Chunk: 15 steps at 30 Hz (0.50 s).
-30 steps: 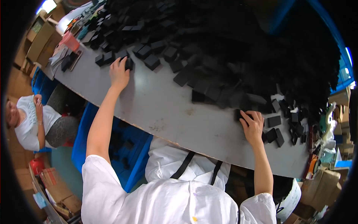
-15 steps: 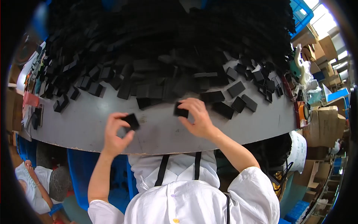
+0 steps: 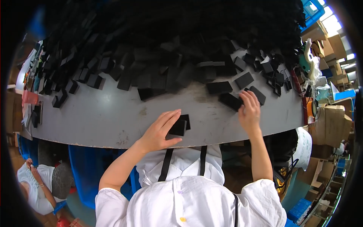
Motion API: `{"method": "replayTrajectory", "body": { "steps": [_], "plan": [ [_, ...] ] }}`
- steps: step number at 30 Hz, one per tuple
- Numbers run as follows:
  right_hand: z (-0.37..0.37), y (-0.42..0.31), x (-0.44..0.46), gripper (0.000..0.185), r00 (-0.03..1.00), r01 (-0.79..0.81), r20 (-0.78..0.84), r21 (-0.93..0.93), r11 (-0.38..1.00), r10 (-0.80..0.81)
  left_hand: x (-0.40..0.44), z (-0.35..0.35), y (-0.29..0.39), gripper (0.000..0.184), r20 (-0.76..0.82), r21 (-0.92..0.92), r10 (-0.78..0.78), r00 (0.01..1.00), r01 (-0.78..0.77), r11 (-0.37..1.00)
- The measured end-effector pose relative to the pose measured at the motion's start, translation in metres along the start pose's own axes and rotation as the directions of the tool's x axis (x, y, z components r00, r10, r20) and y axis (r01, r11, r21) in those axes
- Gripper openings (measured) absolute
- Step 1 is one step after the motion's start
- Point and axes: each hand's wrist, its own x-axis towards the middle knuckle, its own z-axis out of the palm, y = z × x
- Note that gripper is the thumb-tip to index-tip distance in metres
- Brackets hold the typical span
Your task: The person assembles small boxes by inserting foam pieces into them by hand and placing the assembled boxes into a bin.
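My left hand (image 3: 158,131) is near the table's front edge, its fingers and thumb closed around a small black box (image 3: 177,128). A second black piece (image 3: 186,119) sits right behind that box, partly covered by it. Farther right, my right hand (image 3: 250,112) reaches down with curled fingers onto a black box at the edge of the scattered ones; the fingers hide most of it. Beside its fingertips lie a longer black box (image 3: 230,101) and another black box (image 3: 258,95).
A large dark heap of black boxes (image 3: 151,56) covers the back of the grey table (image 3: 94,125). Blue crates (image 3: 81,170) stand below the front edge. Cardboard boxes (image 3: 329,123) are stacked at right. Another person (image 3: 38,185) sits at lower left.
My left hand has moved right with its black box. My right hand has left its black piece beside that box and moved right to the scattered boxes. The view has shifted slightly.
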Motion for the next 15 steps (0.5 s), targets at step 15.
{"method": "replayTrajectory", "body": {
  "steps": [15],
  "plan": [
    [0.030,-0.082,0.018,0.018,0.782,-0.606,0.553,0.571,0.554,0.287,0.006,0.016,0.003,0.071,-0.014,0.218,-0.025,1.000,0.027,0.976]
  ]
}}
